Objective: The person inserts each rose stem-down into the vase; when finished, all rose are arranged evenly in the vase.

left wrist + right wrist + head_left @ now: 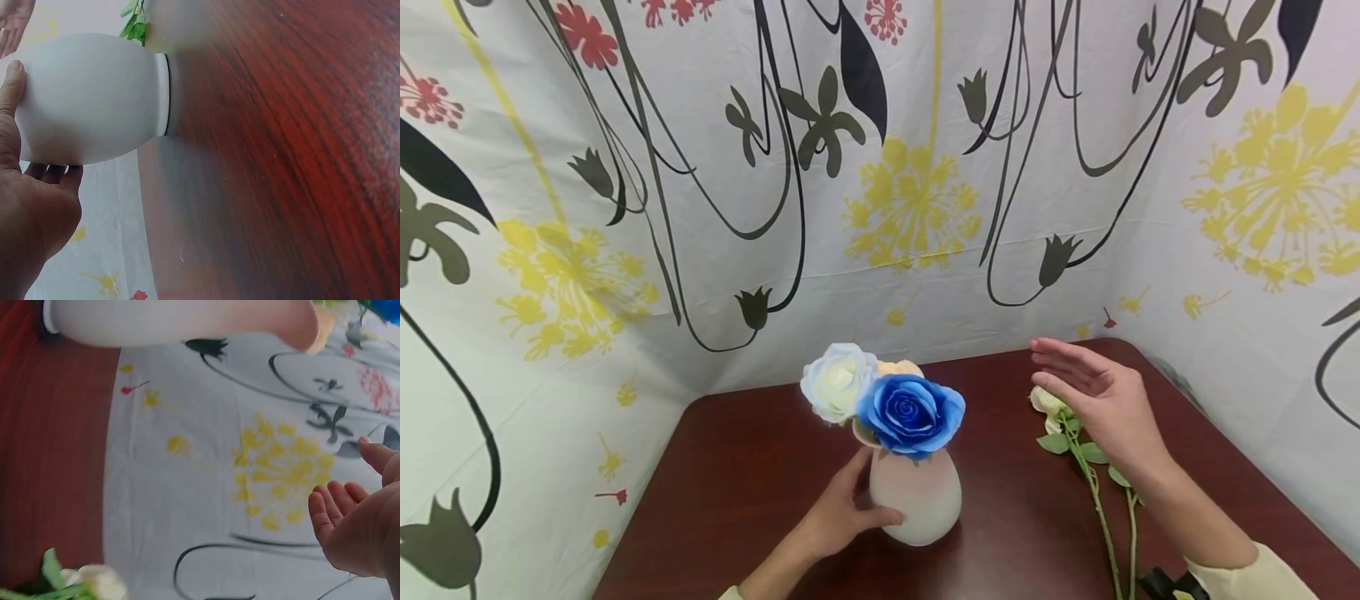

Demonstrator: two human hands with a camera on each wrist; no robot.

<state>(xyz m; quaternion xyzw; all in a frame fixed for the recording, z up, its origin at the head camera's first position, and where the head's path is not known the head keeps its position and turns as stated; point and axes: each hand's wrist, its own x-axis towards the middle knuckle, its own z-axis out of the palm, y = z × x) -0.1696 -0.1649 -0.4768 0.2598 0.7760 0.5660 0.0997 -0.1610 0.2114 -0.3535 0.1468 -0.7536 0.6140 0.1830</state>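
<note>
"Against the left side of the white vase point(917, 500), what is the left hand point(844, 518) doing?"

"Grasping it: thumb across the near face, the other fingers wrapped behind. I'd guess that steadies it, since the big heads above probably make it top-heavy. It appears to stand on the dark red table point(760, 467)."

"Which heads are those?"

"At the vase's mouth, a deep blue rose point(910, 412) leans over the front, a pale blue rose point(841, 382) juts out to the left, and a peach flower point(901, 367) sits behind, mostly hidden. The neck presumably keeps them propped up."

"And the right hand point(1108, 412)?"

"Well to the right of the vase, raised, fingers loosely extended, holding nothing. Held that far out, it seems safe from knocking the petals."

"Anything beside it?"

"A white rose point(1045, 402) lies right of the vase, partly behind that hand in the head view. Two green stems point(1099, 517) run towards the person, perhaps laid so for easy picking up."
</note>
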